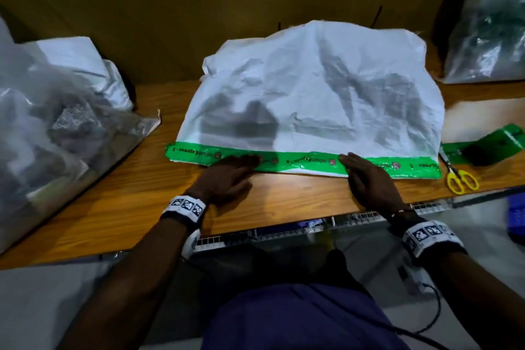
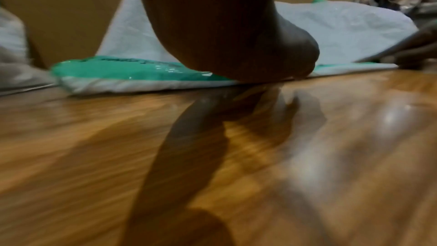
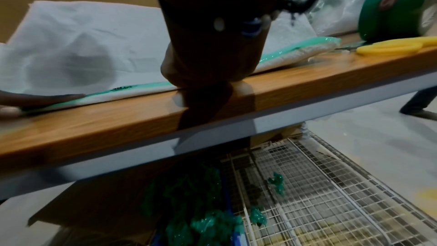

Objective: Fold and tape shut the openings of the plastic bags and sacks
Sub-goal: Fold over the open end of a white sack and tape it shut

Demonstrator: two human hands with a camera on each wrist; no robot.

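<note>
A white woven sack with dark contents lies on the wooden table. Its folded near edge is covered by a strip of green printed tape. My left hand lies flat with straight fingers pressing the tape left of centre. My right hand lies flat on the tape right of centre. In the left wrist view the heel of my left hand rests on the sack's taped edge. In the right wrist view my right hand presses the sack's edge.
Clear bags of dark items sit at left and back right. Yellow-handled scissors and a green tape roll lie at right. A wire rack holding crumpled green tape scraps sits under the table.
</note>
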